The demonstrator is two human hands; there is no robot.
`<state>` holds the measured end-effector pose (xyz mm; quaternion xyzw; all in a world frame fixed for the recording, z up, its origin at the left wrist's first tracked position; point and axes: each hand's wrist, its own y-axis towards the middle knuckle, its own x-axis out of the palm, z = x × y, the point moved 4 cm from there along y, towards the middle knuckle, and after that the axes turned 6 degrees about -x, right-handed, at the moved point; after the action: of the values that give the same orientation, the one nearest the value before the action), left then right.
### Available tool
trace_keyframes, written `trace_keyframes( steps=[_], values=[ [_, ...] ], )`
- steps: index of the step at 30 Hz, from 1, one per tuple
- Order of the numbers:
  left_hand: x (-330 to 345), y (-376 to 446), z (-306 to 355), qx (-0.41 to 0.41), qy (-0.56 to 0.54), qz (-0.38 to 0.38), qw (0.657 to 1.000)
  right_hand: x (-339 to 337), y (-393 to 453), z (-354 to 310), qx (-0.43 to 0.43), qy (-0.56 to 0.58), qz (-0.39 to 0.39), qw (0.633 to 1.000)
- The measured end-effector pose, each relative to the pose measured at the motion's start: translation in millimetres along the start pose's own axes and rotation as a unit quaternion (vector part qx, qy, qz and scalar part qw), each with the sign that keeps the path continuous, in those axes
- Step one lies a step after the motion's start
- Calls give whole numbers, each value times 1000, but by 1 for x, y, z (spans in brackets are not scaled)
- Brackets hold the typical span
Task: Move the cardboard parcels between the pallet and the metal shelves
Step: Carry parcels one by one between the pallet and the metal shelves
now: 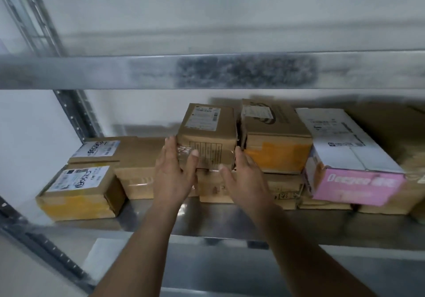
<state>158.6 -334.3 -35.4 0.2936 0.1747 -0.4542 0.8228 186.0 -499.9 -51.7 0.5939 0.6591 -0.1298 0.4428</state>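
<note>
A small brown cardboard parcel with a white label on top stands on a flat carton on the metal shelf. My left hand lies against its left side with the thumb on its front face. My right hand presses its right front corner, fingers stretched out. The parcel is held between both hands. It nearly touches a bigger brown box with orange tape on its right.
A labelled brown box with yellow tape sits at the shelf's left, with another labelled one behind it. A white and pink box lies tilted on cartons at the right. A shelf beam crosses overhead; an upright stands at the left.
</note>
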Motion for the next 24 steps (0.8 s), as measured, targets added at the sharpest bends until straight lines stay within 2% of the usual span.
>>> trace_keyframes(
  steps=[2, 5, 9, 11, 15, 18, 20, 24],
  values=[
    [-5, 13, -3, -1, -18, -5, 1000, 6, 2, -3, 29, 10, 14, 999],
    [-7, 30, -6, -32, -59, -51, 996, 11, 6, -7, 67, 34, 43, 996],
    [-18, 41, -18, -27, -53, -32, 998, 2, 4, -19, 55, 47, 138, 988],
    [-21, 41, -27, -32, -41, -48, 997, 0, 2, -24, 58, 46, 156, 985],
    [-22, 38, -37, -38, -53, -95, 993, 6, 3, -24, 102, 78, 123, 984],
    [-22, 33, -45, -58, -93, -154, 982, 11, -1, -28, 145, 189, 108, 965],
    [-23, 25, -48, -65, -138, -185, 971, 14, -3, -31, 146, 249, 87, 953],
    [-32, 11, -53, -67, -202, -209, 954, 14, -16, -35, 113, 252, 50, 960]
  ],
)
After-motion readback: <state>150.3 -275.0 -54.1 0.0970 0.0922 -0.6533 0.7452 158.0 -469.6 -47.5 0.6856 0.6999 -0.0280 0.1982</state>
